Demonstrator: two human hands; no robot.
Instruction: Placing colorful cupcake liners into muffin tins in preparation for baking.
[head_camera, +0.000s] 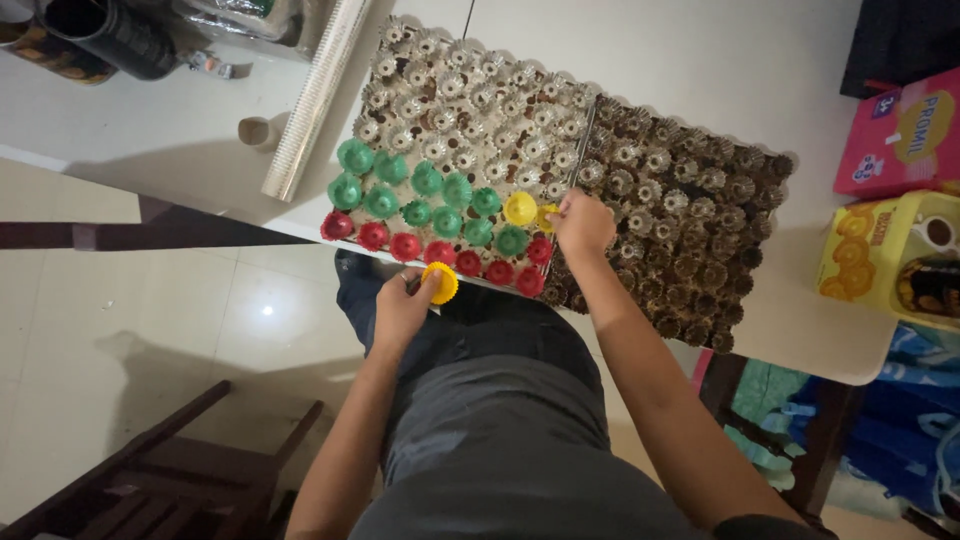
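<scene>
Head view, looking down at a white bench with a person seated or standing at its near edge.

Left hand: below the bench edge, over the lap. Its grip is clamped on a yellow fluted cup, pinched between thumb and fingers, open side facing the camera. The cup is just off the near edge of the left tray, not touching it as far as can be seen.

Right hand: over the seam between the two trays, fingers drawn together on a second yellow cup, which sits at the right end of the coloured rows. Only part of that cup shows past the fingers. Just beside it lies a third yellow cup, set down and free of the hand.

Left tray: packed with small fluted metal moulds. The near rows carry coloured cups: green cups in about two rows, red cups along the nearest row.

Right tray: filled with darker fluted moulds, no coloured cups on them.

Surroundings: a roll of foil lies left of the trays; a pink box and a yellow box stand at the right end of the bench. A dark wooden chair is on the tiled floor at lower left.
</scene>
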